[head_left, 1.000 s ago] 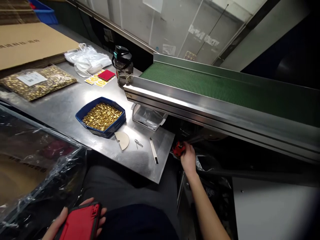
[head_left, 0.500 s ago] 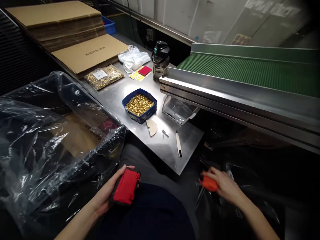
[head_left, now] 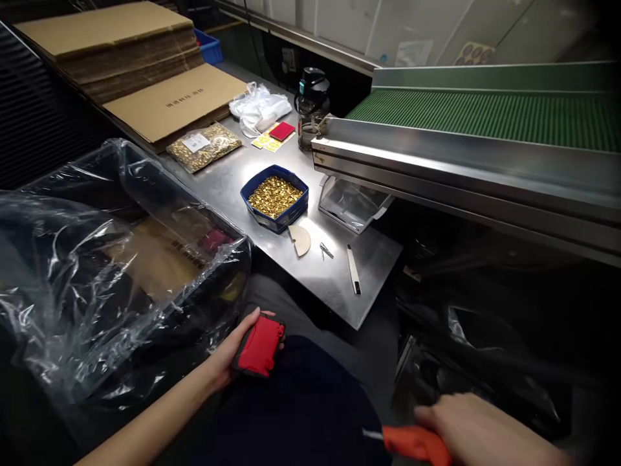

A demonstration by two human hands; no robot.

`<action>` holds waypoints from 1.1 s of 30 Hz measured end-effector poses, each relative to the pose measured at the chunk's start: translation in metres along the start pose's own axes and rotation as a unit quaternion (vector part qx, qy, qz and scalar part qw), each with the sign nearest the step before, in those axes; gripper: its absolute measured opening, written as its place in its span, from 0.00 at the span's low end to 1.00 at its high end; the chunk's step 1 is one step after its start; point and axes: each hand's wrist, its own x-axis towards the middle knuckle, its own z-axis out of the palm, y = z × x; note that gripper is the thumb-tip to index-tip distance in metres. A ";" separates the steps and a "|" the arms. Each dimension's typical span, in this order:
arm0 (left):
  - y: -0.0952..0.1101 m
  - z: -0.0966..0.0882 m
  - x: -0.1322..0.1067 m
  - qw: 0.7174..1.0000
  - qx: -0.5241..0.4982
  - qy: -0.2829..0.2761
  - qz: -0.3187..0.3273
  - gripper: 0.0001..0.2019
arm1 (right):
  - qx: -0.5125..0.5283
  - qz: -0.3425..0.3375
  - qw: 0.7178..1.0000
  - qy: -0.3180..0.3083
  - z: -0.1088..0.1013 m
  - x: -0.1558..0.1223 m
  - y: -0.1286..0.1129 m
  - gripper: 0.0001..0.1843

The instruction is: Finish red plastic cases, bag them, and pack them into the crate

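Note:
My left hand point(head_left: 233, 349) is wrapped round a flat red-and-black case point(head_left: 261, 346), held above my lap with its red face up. At the lower right, my right hand point(head_left: 466, 421) is closed round an orange tool point(head_left: 412, 443) with a thin pale tip pointing left; motion blur hides its exact kind. On the metal table point(head_left: 334, 285) in front of me stands a blue tray point(head_left: 276, 223) of small gold-coloured metal pieces point(head_left: 275, 196). Near it lie a pale half-round piece point(head_left: 301, 241), a small nail clipper-like tool point(head_left: 326, 250) and a white-and-black pen-like tool point(head_left: 354, 268).
A plastic-lined bin point(head_left: 208, 285) stands at the left. Behind are stacked cardboard point(head_left: 179, 100), a bag of gold pieces point(head_left: 206, 145), white plastic bags point(head_left: 259, 107) and a bottle point(head_left: 312, 103). A green conveyor point(head_left: 475, 120) crosses the right, above a clear tray point(head_left: 352, 200).
My right hand has moved down and nearer with the orange tool. My left hand and the red-and-black case appear slightly farther right and higher; the view has shifted a little.

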 end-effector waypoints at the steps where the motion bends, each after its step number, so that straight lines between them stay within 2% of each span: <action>1: 0.000 0.000 -0.001 1.000 0.005 -0.004 0.004 0.26 | -0.003 0.013 1.000 -0.011 -0.010 0.008 -0.014 0.08; 5: 0.000 0.001 -0.005 0.999 0.025 -0.017 0.013 0.25 | -0.013 0.009 0.998 -0.054 -0.034 0.043 -0.072 0.09; 9: -0.002 -0.002 -0.004 0.999 0.028 -0.020 0.013 0.24 | -0.064 0.018 0.996 -0.054 -0.025 0.073 -0.109 0.19; 11: -0.003 -0.005 -0.003 0.999 0.024 -0.025 0.010 0.25 | -0.061 0.013 0.996 -0.065 -0.015 0.083 -0.117 0.17; 14: -0.003 -0.008 -0.003 0.999 0.015 -0.034 0.006 0.26 | -0.050 0.006 0.997 -0.064 -0.007 0.091 -0.120 0.16; 22: 0.001 -0.014 -0.010 0.996 0.014 -0.088 -0.013 0.28 | 0.004 0.008 0.999 -0.045 -0.001 0.097 -0.110 0.08; 24: 0.006 -0.017 -0.015 0.994 0.014 -0.105 -0.016 0.33 | 0.037 0.005 0.998 -0.045 -0.001 0.097 -0.102 0.07; 26: 0.016 -0.018 -0.023 0.987 0.069 -0.142 -0.003 0.40 | 0.049 0.012 0.998 -0.043 -0.009 0.096 -0.088 0.07; 27: 0.023 -0.017 -0.027 0.977 0.141 -0.159 0.018 0.44 | 0.054 0.015 0.997 -0.053 -0.015 0.095 -0.080 0.08; 28: 0.029 -0.013 -0.033 0.955 0.238 -0.173 0.049 0.47 | 0.067 0.017 0.995 -0.071 -0.023 0.094 -0.071 0.08; 29: 0.035 -0.008 -0.038 0.915 0.351 -0.178 0.087 0.49 | 0.083 0.016 0.992 -0.091 -0.033 0.094 -0.063 0.10; 30: 0.040 -0.001 -0.042 0.864 0.455 -0.179 0.118 0.52 | 0.098 0.017 0.989 -0.105 -0.042 0.095 -0.057 0.12; 32: 0.047 0.015 -0.049 0.777 0.582 -0.189 0.151 0.57 | 0.111 0.012 0.986 -0.122 -0.060 0.097 -0.051 0.16; 33: 0.049 0.023 -0.050 0.748 0.613 -0.201 0.155 0.59 | 0.111 -0.001 0.985 -0.129 -0.067 0.099 -0.051 0.18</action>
